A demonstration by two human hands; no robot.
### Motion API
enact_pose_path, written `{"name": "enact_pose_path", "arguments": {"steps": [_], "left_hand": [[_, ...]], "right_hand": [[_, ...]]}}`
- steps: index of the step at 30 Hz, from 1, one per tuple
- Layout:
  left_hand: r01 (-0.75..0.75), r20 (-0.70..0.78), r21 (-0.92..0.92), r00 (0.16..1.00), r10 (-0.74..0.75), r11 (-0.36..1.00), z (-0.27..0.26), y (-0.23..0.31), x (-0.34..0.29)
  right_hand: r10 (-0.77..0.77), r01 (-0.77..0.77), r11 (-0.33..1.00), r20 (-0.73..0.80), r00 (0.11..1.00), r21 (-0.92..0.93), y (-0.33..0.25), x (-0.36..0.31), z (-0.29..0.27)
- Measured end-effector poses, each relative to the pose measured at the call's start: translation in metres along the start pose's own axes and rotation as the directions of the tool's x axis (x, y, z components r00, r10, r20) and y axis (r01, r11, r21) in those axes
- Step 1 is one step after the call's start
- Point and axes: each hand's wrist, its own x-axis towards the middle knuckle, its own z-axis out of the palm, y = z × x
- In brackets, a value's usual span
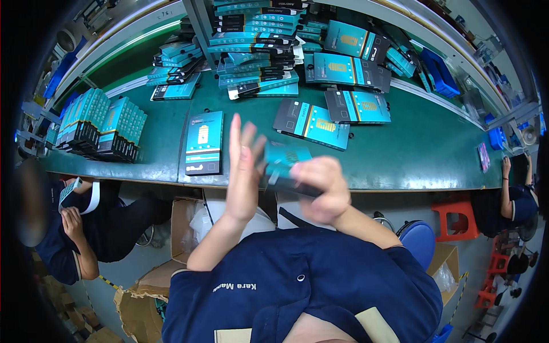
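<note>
In front of my chest, my right hand (327, 191) grips a small flat teal and black box (284, 155), thumb and fingers closed on its right edge. The box is tilted and smeared by motion. My left hand (242, 177) is upright at the box's left side with fingers stretched out and blurred; whether its palm touches the box I cannot tell. A similar box (204, 143) lies flat on the green table (400, 163) left of my hands. Beyond them, another box (313, 123) lies at an angle, partly against a further box (360, 107).
Uneven stacks of teal boxes (257, 57) stand at the back, under a metal frame. Neat rows of boxes (91, 123) stand at the left. At the far right is a blue bin (439, 71). Co-workers sit at both sides. A cardboard carton (186, 228) stands below the table edge.
</note>
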Motion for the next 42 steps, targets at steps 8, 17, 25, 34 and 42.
{"name": "enact_pose_path", "arguments": {"steps": [8, 17, 25, 34, 42], "left_hand": [[-0.001, -0.258, 0.745, 0.922, 0.289, 0.667, -0.101, 0.042, 0.021], [-0.398, 0.408, 0.899, 0.913, 0.020, -0.185, 0.028, -0.025, 0.003], [-0.533, 0.511, 0.839, 0.842, -0.175, -0.111, 0.016, -0.030, -0.012], [-0.671, 0.689, 0.702, 0.725, -0.008, -0.239, -0.008, -0.052, -0.011], [-0.644, 0.637, 0.743, 0.764, -0.104, -0.182, -0.006, -0.047, -0.007]], "right_hand": [[0.420, -0.372, 0.811, 0.006, 0.907, -0.452, 0.011, -0.019, -0.013], [0.503, -0.490, 0.854, 0.039, 0.863, -0.173, 0.003, -0.043, -0.076], [0.600, -0.875, 0.461, -0.779, 0.185, 0.147, 0.087, -0.159, -0.337], [-0.191, -0.927, -0.213, -0.918, 0.348, -0.308, 0.184, -0.286, -0.605], [0.010, -0.855, -0.380, -0.926, 0.377, -0.352, 0.197, -0.322, -0.705]]}}
